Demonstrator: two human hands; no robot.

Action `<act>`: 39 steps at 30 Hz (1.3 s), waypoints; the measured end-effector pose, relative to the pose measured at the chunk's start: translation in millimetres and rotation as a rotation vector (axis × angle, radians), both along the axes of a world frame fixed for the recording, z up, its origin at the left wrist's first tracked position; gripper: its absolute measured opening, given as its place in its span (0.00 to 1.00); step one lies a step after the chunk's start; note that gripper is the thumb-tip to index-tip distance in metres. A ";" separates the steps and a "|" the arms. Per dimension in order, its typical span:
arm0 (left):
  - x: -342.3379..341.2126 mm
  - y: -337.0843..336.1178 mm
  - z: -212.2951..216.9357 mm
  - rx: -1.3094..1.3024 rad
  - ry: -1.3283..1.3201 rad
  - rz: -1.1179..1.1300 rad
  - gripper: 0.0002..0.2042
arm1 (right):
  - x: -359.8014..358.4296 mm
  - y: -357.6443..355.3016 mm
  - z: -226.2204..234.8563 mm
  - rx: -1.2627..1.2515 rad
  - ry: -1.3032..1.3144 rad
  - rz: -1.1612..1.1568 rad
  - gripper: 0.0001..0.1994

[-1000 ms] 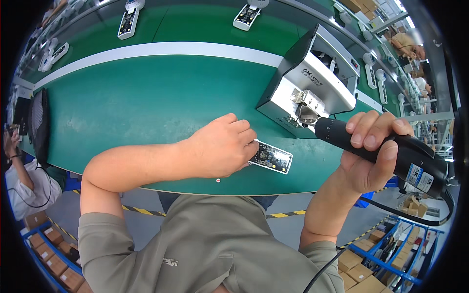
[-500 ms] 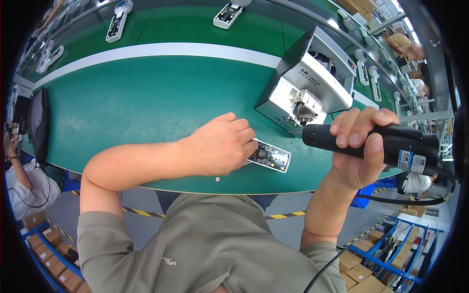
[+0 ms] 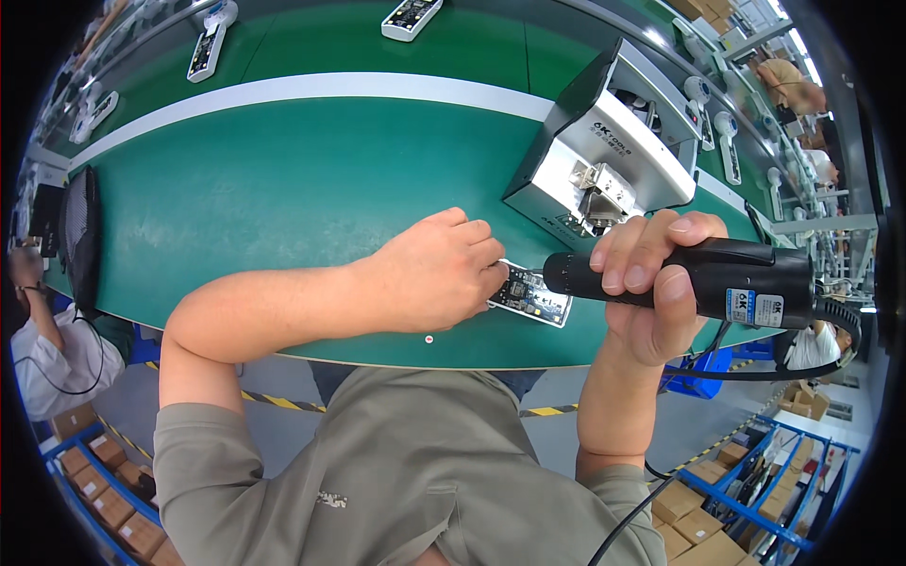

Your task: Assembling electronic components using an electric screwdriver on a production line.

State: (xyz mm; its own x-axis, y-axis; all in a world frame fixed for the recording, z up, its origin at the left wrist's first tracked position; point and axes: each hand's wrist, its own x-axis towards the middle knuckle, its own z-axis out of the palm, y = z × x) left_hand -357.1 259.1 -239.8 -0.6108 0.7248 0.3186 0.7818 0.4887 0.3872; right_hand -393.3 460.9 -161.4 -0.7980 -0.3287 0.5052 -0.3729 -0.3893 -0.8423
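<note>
My right hand (image 3: pixel 656 288) is wrapped around a black electric screwdriver (image 3: pixel 760 278), held almost level with its nose pointing left. Its tip is over a white, oblong device housing (image 3: pixel 545 304) with a dark circuit board inside. The housing lies on the green table near its front edge. My left hand (image 3: pixel 444 274) is closed on the housing's left end, with its fingertips partly hidden. Just beyond the screwdriver stands a black and silver screw feeder (image 3: pixel 613 141). Whether the tip touches the board is hard to make out.
Past a white strip (image 3: pixel 311 85), similar housings (image 3: pixel 206 55) sit on a green conveyor belt (image 3: pixel 311 42). A black bag (image 3: pixel 81 236) rests at the table's left end. The screwdriver's cable (image 3: pixel 755 374) hangs on the right. Other people work at both sides.
My right hand has brought the screwdriver leftward from beside the screw feeder to over the circuit board. My left hand keeps its hold on the housing. The view has shifted slightly.
</note>
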 end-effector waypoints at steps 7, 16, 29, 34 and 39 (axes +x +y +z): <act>0.9 0.3 -0.9 -0.010 0.012 -0.003 0.15 | 2.4 -4.7 -4.2 0.034 -0.027 -0.003 0.14; 1.6 1.8 -4.4 0.022 0.068 0.015 0.16 | -0.9 -11.3 -0.5 0.088 -0.057 0.050 0.11; -0.4 1.1 -0.3 -0.014 0.075 0.009 0.15 | -3.4 14.7 37.7 -0.068 0.004 -0.110 0.14; -0.2 -1.6 0.3 -0.022 0.052 -0.006 0.15 | -15.9 15.9 45.5 -0.004 0.231 -0.195 0.12; -0.3 -2.6 -0.5 -0.013 0.037 -0.005 0.15 | -20.4 7.8 37.7 0.083 0.290 -0.157 0.11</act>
State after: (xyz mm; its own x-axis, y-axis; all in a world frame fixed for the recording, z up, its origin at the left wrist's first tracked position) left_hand -357.4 256.5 -240.4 -0.5952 0.7323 0.3310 0.7979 0.4895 0.3518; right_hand -413.7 468.7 -123.7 -0.6690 -0.2627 0.6952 -0.6516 -0.2427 -0.7187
